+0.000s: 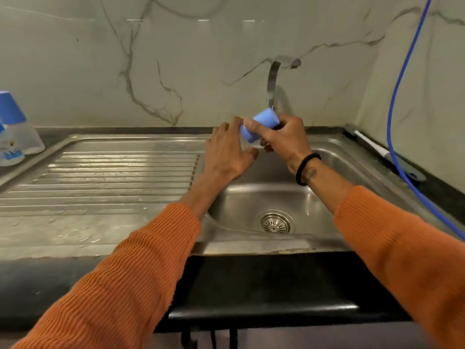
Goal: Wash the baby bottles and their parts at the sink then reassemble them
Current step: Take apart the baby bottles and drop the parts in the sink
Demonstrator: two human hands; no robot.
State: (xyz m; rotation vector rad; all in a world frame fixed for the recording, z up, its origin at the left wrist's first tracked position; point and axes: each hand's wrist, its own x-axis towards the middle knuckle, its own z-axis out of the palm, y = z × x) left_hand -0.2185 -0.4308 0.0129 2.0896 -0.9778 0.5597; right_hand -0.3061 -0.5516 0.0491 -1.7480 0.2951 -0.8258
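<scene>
From the head camera I see the right hand [284,139] curled around a light blue plastic bottle cap [260,124], held tilted above the back of the stainless steel sink basin [264,202] just in front of the curved metal tap [273,81]; the cap's wider end juts out leftward past the fingers. The left hand [227,151] holds nothing, its fingers spread and relaxed, fingertips just beside the cap's wide end. Far left, on the counter, stand two clear baby bottles with blue caps [15,129], well apart from both hands.
</scene>
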